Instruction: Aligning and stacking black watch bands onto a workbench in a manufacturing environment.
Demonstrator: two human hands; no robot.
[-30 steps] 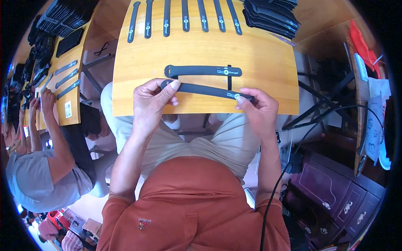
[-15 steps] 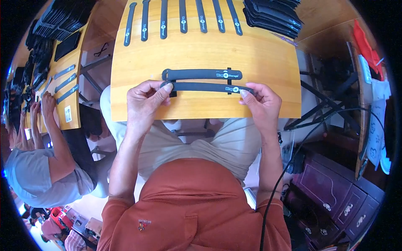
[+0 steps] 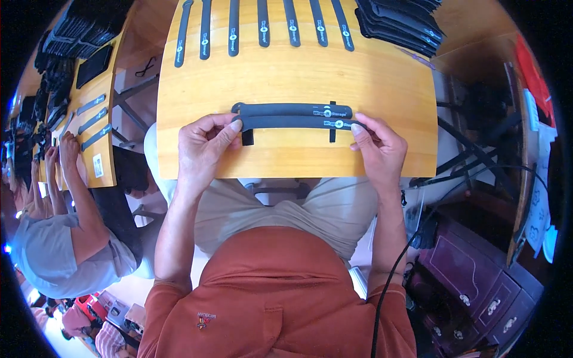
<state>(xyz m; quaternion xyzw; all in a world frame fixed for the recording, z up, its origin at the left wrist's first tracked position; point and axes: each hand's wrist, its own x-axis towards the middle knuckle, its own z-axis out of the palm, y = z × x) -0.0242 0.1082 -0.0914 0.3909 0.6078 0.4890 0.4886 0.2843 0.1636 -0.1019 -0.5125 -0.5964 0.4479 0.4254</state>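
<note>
Between both hands stretches a dark strap (image 3: pixel 292 123) with a white printed mark near its right end. My left hand (image 3: pixel 206 143) pinches the left end between thumb and fingers. At the other end, my right hand (image 3: pixel 380 146) grips the tip with the thumb on top. Just beyond lies a second dark strap (image 3: pixel 280 110) with a loop at its left end. The held strap overlaps its near edge. Two short black strips stick out from beneath: a wider left strip (image 3: pixel 248 138) and a narrower right strip (image 3: pixel 332 136).
Several matching straps (image 3: pixel 264 24) lie in a row at the table's far side. A stack of dark straps (image 3: pixel 400 27) sits far right on the wooden table (image 3: pixel 203 161). At left, a co-worker's arm (image 3: pixel 86 209) reaches over another table (image 3: pixel 104 170). A dark cable (image 3: pixel 391 277) runs at my right.
The held strap has moved away from me against the lying strap and now overlaps its near edge. Both hands still grip its ends. The view has shifted slightly.
</note>
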